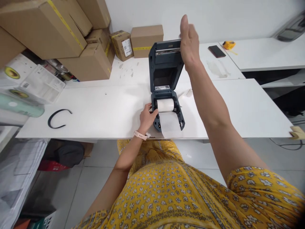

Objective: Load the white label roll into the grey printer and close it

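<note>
A dark blue-grey label printer (pixel 153 122) stands on the white table with its lid (pixel 152 66) raised. Inside the base lies a white label roll (pixel 165 105), and a loose strip of its paper (pixel 170 124) runs out over the front toward the table edge. My left hand (pixel 147 117) grips the left side of the base, thumb over the rim near the roll. High up, my right hand (pixel 190 44) holds the upper right corner of the lid; part of its fingers is hidden or blurred.
Cardboard boxes (pixel 88 62) are stacked at the back left. A dark headband (pixel 50 119) and a mint-green cylinder (pixel 21 105) lie at the left. Toward the back right are a phone (pixel 216 51) and a yellow tape measure (pixel 228 45). Scrap paper (pixel 189 93) lies beside the printer.
</note>
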Available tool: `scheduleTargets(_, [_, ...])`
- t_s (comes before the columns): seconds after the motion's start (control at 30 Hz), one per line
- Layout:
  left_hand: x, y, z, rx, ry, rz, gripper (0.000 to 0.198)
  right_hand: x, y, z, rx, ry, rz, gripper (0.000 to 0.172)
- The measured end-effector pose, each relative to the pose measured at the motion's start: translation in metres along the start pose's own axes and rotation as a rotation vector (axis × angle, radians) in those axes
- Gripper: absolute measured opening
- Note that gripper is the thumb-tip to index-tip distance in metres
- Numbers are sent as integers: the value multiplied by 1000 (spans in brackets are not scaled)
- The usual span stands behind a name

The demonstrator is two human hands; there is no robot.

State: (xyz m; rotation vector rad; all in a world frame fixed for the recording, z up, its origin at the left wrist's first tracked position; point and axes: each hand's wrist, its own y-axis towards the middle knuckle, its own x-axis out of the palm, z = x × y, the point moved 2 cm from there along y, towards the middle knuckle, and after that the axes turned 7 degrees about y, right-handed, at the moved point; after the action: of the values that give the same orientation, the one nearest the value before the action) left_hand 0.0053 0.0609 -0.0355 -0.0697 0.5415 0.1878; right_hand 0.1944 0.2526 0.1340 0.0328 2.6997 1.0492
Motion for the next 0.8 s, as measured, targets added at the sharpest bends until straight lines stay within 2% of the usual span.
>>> scheduleTargets(0.03, [-3,2,3,17,64,5,43,-6,-16,-14,20,-94,222,76])
scheduleTargets(0.1, [-9,7,10,55,205,-3,37,-13,-56,-39,-122,-215,348,63])
scheduleTargets(0.13, [-11,10,14,63,274,-26,37,-13,-76,-45,-145,-246,260,61])
scheduleTargets(0.17, [-13,12,18,61,341,-61,40,-11,-96,-46,-158,-260,103,59])
scheduleTargets(0.27, [-16,18,29,32,506,-189,51,-2,-141,-30,-30,-363,-499,43])
scheduleTargets(0.3, [-17,20,33,31,543,-220,53,1,-149,-23,20,-416,-651,48])
scheduleTargets(0.37, [-18,22,39,45,583,-263,53,8,-157,-10,99,-526,-860,68])
scheduleTargets(0.47, [-20,23,45,72,590,-319,49,19,-156,-1,170,-638,-1053,87])
scheduleTargets(0.57, [-21,23,49,86,602,-373,43,30,-153,2,196,-694,-1133,89])
scheduleTargets(0.67, [-22,24,50,91,611,-396,41,37,-150,2,182,-758,-1170,85])
scheduleTargets(0.8, [-21,25,47,88,593,-400,39,39,-136,-10,139,-741,-1266,68])
